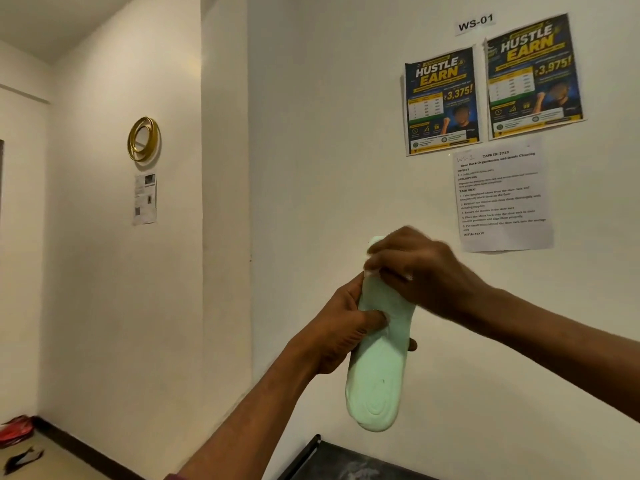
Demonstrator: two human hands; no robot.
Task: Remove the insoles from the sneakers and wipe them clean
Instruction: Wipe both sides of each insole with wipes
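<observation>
A pale green insole (377, 372) is held upright in front of the white wall, heel end down. My left hand (341, 327) grips its middle, thumb pressed on the face and fingers behind. My right hand (415, 268) is closed over the insole's upper toe end, blurred by motion; a bit of white material, perhaps a wipe, shows under its fingers, but I cannot tell for sure. No sneakers are in view.
A dark rack top (332, 462) sits below the insole at the bottom edge. Posters (491, 84) and a task sheet (502, 199) hang on the wall. A gold ring ornament (143, 138) hangs left. Red (15, 429) and dark items (22, 460) lie on the floor at far left.
</observation>
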